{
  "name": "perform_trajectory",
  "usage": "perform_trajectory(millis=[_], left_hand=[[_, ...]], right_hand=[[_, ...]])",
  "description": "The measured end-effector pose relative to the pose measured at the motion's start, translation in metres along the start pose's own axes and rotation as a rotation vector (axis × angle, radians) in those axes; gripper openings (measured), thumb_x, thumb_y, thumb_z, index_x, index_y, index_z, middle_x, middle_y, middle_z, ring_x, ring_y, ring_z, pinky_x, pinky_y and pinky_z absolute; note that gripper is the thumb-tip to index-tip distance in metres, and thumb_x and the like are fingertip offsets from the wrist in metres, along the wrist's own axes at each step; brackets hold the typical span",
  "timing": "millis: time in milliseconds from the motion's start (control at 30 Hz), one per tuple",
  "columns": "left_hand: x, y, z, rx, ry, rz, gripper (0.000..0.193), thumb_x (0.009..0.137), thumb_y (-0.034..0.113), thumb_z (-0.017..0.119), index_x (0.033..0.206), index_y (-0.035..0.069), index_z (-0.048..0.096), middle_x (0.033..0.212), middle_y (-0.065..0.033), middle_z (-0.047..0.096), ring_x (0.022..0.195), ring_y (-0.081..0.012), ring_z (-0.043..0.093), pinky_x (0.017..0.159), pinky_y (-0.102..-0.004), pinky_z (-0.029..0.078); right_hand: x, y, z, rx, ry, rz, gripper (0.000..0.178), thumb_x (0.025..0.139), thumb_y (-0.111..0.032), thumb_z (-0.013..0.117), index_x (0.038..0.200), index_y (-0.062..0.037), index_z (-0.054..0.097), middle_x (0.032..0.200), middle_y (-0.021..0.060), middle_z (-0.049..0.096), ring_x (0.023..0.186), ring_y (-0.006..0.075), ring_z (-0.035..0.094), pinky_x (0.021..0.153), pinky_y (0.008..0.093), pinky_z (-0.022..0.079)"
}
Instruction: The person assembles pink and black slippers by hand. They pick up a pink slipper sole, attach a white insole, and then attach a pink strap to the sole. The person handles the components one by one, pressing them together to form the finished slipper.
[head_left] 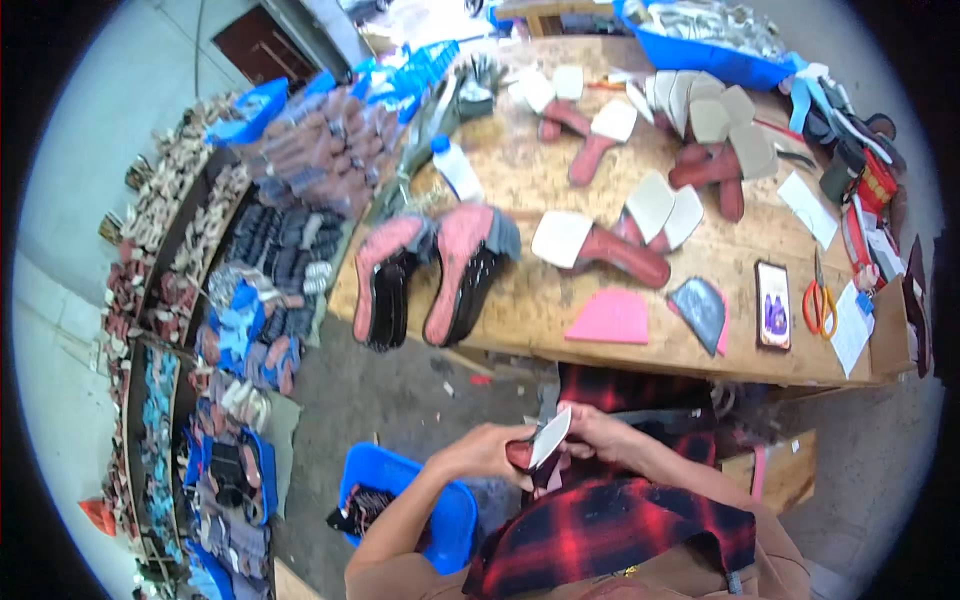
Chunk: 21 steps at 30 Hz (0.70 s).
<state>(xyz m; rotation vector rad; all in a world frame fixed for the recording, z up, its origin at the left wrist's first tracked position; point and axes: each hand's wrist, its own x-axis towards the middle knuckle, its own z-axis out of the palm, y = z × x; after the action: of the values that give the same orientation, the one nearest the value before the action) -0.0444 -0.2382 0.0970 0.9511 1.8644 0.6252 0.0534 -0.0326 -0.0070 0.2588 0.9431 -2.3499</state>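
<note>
Above my lap I hold a shoe insole with a white front part and a dark red heel part. My left hand is closed around its red end. At the white end, the fingers of my right hand pinch its edge. A red-and-black checked cloth covers my lap below. Similar insoles with white fronts and red backs, such as one red insole, lie on the wooden table ahead. Two stacks of black shoe soles with pink tops stand near the table's left edge.
On the wooden table lie pink pieces, a phone, orange-handled scissors and a white bottle with a blue cap. A blue bin stands on the floor at my left. Shelves packed with shoe parts line the left wall.
</note>
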Motion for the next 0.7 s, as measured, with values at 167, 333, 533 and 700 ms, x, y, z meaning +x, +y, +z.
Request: perform_trajectory(millis=[167,333,533,700], left_hand=[[0.002,-0.027,0.015,0.15,0.259,-0.147,0.091,0.061,0.041,0.085,0.141,0.02,0.047,0.121,-0.0184,0.064,0.108,-0.0343,0.064,0.092,-0.039,0.049],[0.061,0.007,0.056,0.328,0.571,0.064,0.092,0.071,0.044,0.079,0.145,0.013,0.033,0.093,-0.0155,0.061,0.088,-0.0402,0.062,0.076,-0.047,0.051],[0.109,0.045,0.054,-0.901,0.284,0.033,0.034,0.099,0.029,0.056,0.116,0.0,0.063,0.085,0.0073,0.055,0.076,-0.0063,0.05,0.067,-0.0249,0.042],[0.133,0.037,0.069,-0.603,0.262,0.303,0.023,0.099,0.024,0.055,0.104,0.003,0.063,0.082,0.0077,0.049,0.073,-0.0047,0.042,0.065,-0.0229,0.037]], right_hand=[[-0.022,-0.023,-0.001,0.085,0.075,-0.101,0.027,0.095,-0.022,0.059,0.118,-0.0109,0.05,0.094,0.0069,0.064,0.049,0.0063,0.044,0.038,0.0201,0.027],[-0.052,-0.031,0.014,-0.71,0.356,-0.74,0.074,0.084,-0.024,0.072,0.144,-0.0047,0.033,0.134,0.0136,0.048,0.093,0.0198,0.062,0.079,0.032,0.051],[-0.112,-0.077,0.005,-0.408,0.648,-0.753,0.032,0.092,-0.019,0.061,0.112,0.0051,0.062,0.097,0.0074,0.068,0.089,0.0122,0.062,0.079,0.0286,0.05],[-0.117,-0.068,-0.009,-0.339,0.677,-0.771,0.03,0.094,-0.02,0.059,0.111,0.0035,0.064,0.095,0.0059,0.068,0.086,0.0114,0.062,0.077,0.0271,0.05]])
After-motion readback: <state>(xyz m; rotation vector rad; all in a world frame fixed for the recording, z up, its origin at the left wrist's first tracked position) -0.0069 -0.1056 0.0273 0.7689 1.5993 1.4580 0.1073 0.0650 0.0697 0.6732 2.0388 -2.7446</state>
